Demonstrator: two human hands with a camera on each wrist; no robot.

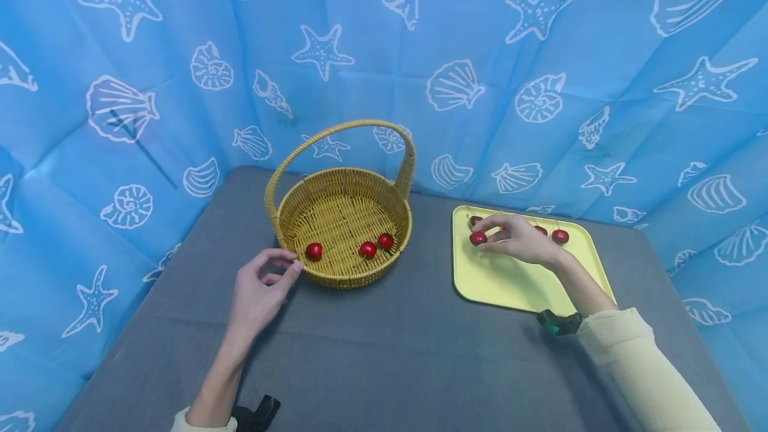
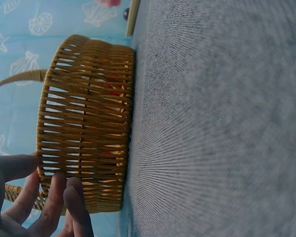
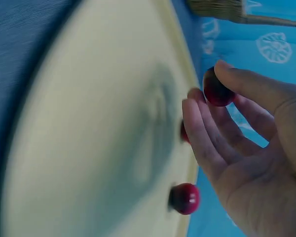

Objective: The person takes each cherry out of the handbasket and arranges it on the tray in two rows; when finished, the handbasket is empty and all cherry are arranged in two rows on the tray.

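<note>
My left hand is at the near left rim of a round yellow wicker basket with a tall arched handle. In the left wrist view, its thumb meets the rim and its fingers lie against the woven side. Three red cherries, one of them this cherry, lie on the basket's floor. Over a pale yellow tray, my right hand pinches a dark red cherry between thumb and fingers. Several more cherries, such as this one, sit along the tray's far side, partly hidden by that hand.
A grey cloth covers the table, with bare cloth between basket and tray. Behind stands a blue curtain printed with white shells and starfish, close to the basket and the tray's far edge. Black bands circle both wrists.
</note>
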